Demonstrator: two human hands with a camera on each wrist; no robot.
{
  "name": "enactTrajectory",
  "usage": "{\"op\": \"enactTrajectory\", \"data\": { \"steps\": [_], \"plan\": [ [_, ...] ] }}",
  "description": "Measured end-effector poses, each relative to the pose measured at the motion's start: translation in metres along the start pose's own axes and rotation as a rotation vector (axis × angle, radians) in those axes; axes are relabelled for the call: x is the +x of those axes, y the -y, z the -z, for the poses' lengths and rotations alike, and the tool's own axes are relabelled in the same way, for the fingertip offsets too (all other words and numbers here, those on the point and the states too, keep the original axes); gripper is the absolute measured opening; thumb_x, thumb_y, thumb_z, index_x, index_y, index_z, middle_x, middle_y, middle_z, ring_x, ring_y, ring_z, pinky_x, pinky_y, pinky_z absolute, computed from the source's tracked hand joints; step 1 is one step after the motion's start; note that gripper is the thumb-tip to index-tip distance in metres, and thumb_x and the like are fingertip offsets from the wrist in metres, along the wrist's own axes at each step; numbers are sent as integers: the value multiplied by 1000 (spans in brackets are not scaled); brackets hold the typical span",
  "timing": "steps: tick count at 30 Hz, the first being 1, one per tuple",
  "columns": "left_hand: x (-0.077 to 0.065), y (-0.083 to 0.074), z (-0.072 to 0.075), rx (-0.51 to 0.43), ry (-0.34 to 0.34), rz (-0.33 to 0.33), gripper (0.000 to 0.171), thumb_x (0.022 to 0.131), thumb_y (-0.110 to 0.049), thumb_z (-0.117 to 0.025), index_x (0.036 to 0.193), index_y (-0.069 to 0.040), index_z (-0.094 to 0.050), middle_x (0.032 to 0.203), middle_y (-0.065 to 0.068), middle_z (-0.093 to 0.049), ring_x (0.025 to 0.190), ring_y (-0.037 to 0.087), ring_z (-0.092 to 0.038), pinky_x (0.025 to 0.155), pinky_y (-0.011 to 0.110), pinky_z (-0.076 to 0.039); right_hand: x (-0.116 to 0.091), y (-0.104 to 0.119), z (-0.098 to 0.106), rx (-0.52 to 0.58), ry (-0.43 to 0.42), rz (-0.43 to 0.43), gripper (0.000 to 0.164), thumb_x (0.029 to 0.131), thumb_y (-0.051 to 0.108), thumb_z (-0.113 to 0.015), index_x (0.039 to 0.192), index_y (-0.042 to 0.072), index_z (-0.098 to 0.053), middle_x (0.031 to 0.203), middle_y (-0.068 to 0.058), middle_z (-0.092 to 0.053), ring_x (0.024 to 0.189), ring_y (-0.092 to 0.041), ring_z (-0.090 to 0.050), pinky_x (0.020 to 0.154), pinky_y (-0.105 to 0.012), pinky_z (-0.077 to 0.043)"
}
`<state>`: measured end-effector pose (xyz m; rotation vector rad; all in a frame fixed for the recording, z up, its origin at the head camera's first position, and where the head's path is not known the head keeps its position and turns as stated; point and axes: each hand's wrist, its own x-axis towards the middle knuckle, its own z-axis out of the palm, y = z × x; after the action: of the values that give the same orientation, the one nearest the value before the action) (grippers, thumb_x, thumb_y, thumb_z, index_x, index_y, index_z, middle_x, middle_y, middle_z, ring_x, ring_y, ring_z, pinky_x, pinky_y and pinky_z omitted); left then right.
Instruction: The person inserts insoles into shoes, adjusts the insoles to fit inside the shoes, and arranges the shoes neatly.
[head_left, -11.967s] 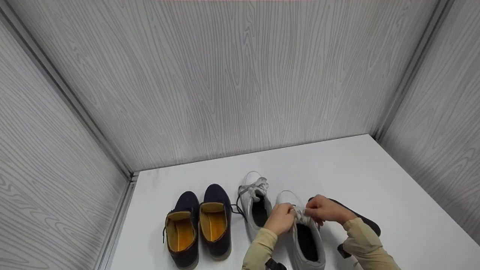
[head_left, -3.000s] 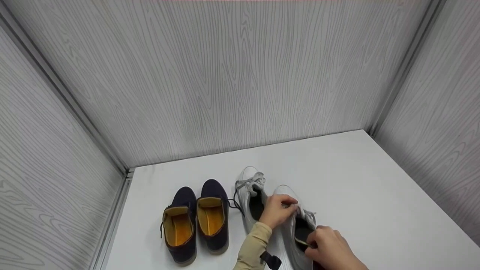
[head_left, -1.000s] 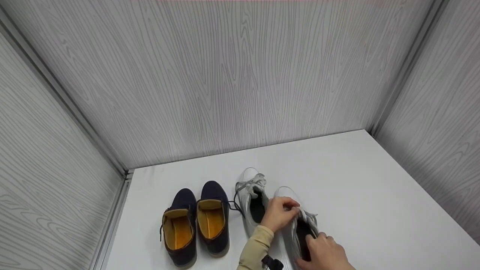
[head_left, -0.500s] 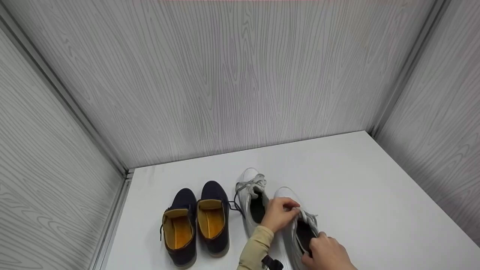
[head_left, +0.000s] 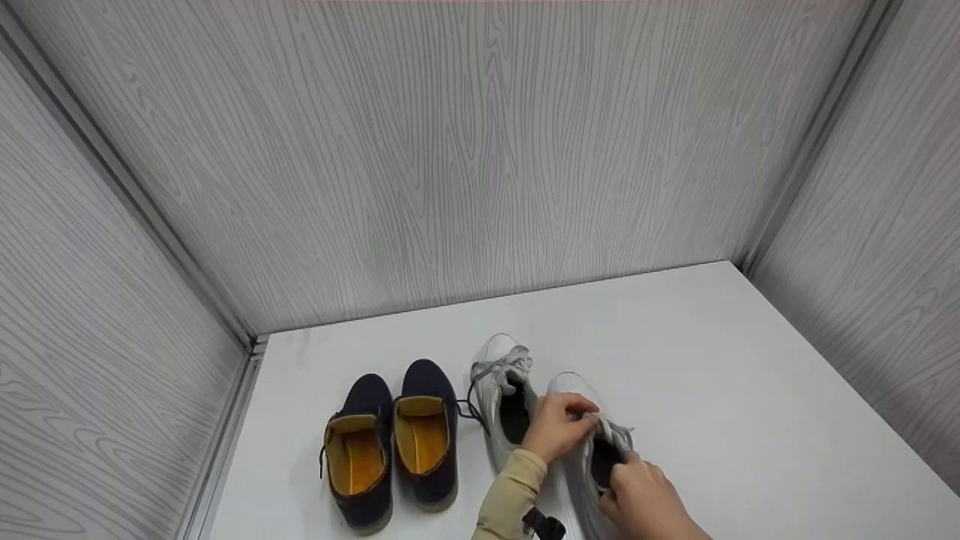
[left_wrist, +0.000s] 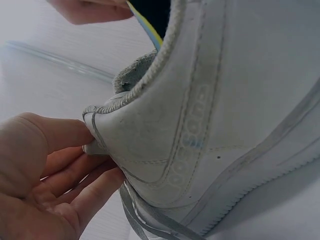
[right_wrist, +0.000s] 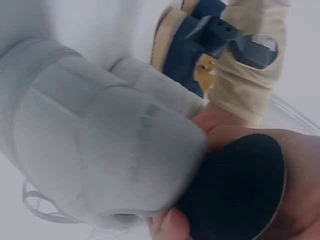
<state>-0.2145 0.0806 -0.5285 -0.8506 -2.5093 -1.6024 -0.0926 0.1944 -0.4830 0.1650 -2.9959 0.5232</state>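
Note:
A white lace-up sneaker (head_left: pixel 568 382) stands at the front of the table, toe pointing away. My left hand (head_left: pixel 556 429) pinches the edge of its opening near the laces; in the left wrist view thumb and fingertips meet on that collar (left_wrist: pixel 97 127). My right hand (head_left: pixel 646 499) is at the heel end, holding a black insole (right_wrist: pixel 235 185) with a thin yellow edge. The insole's rounded heel end sticks out of the shoe against the palm, and its front part is hidden inside. A strip of the insole (left_wrist: pixel 146 25) shows above the opening in the left wrist view.
The matching white sneaker (head_left: pixel 499 349) stands just left, partly behind the left hand. Further left are two navy shoes (head_left: pixel 367 394) with yellow-orange insides and dark laces. Grey wood-grain panels (head_left: pixel 480 150) enclose the white table (head_left: pixel 712 360) at the back and both sides.
Twelve seconds ago both hands were at the laces and the insole lay on the table at right. It is now partly inside the sneaker. Lately the right hand has shifted slightly forward; the left stays put.

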Motion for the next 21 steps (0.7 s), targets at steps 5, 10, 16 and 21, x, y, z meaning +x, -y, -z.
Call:
{"op": "enactTrajectory", "data": {
  "steps": [5,10,16,21],
  "plan": [
    [1,-1,0,-11,-2,7,7,78,-8,-71,85,-7,-73,79,-1,-71,75,8,-65,71,27,-51,11,-9,-16,-1,-55,37,20,60,5,-62,50,12,-46,69,-10,-52,52,-18,-40,46,-36,-38],
    [0,-2,0,-16,8,24,8,78,-7,-70,85,-7,-74,81,-1,-71,75,6,-64,72,25,-51,18,-12,-29,1,-112,46,27,63,5,-62,49,14,-41,61,-6,-46,48,-16,-39,44,-34,-36],
    [0,-2,1,-15,2,17,9,77,-5,-69,85,-6,-74,81,0,-71,75,8,-65,72,27,-51,22,-8,-29,19,-88,14,30,67,3,-63,51,13,-41,54,-1,-42,48,-15,-41,44,-34,-37],
    [0,-1,0,-24,16,22,8,77,-5,-70,84,-6,-74,79,-1,-71,72,4,-63,70,24,-51,19,-4,-20,-80,-62,17,27,68,9,-67,53,12,-44,55,-6,-49,47,-25,-51,42,-42,-39]
  ]
}}
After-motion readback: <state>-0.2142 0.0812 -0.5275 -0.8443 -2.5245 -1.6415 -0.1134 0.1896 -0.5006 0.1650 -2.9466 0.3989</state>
